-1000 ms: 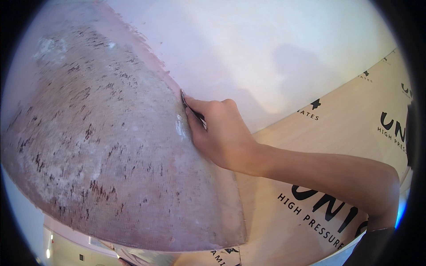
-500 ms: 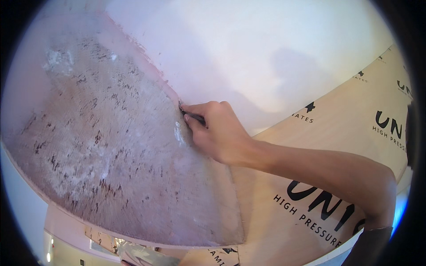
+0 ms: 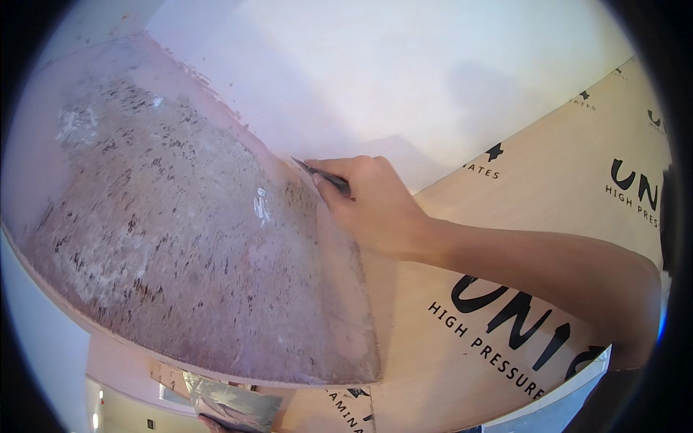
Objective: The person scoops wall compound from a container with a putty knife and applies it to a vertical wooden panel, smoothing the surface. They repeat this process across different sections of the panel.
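Observation:
My right hand [image 3: 382, 202] is closed around a slim dark pointed blade [image 3: 321, 175], thumb and index finger along it. The blade's tip lies at the seam where a mottled pinkish panel [image 3: 195, 238] meets the pale white wall [image 3: 346, 79]. I cannot tell whether it touches. Grainy dark marks and white smears cover the panel. Below the panel's curved lower edge, at the bottom of the view, is a shiny metal plate [image 3: 234, 405] smeared with pale paste. Only a bit of my left hand [image 3: 211, 424] shows there, gripping the plate's underside.
A tan board [image 3: 404, 317] with black print extends right of the panel, under my right forearm. A ragged pink paste line [image 3: 209, 83] follows the seam up and left. Beyond the panel's lower edge, part of a room with lights [image 3: 96, 408] shows.
My right hand has shifted slightly right and up relative to the panel, so more of the blade shows. The view has shifted a little, and more of the metal plate has come into sight.

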The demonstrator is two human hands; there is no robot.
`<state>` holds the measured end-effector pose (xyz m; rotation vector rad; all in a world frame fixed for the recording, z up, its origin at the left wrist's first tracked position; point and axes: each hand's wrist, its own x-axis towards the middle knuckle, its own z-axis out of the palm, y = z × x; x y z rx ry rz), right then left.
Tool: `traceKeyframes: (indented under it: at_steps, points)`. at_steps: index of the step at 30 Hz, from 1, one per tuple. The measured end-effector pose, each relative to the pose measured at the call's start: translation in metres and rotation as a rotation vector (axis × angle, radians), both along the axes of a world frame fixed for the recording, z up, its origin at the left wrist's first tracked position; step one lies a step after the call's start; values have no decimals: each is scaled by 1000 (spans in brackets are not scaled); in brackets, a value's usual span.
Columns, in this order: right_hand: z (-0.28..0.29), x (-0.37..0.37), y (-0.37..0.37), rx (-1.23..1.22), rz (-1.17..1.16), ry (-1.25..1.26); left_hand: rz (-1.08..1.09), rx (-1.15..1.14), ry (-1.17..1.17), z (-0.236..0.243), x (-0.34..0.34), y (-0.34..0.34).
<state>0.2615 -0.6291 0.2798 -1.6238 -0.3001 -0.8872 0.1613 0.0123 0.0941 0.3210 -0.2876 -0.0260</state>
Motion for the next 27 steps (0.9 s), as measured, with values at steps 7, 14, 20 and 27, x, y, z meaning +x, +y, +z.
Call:
traceKeyframes:
  at_steps: [7, 14, 20, 27]
  points:
    - [-10, 12, 16, -61, -2, 52, 642, 377, 115, 44, -4, -106]
    - [-12, 3, 27, -83, 62, 78, 1025, 596, 112, 70, 2, -193]
    - [-12, -93, -1, -110, 108, 219, 1226, 692, 99, 90, -17, -229]
    - [31, -237, 33, -525, -66, -23, 554, 900, -42, 103, 15, -238]
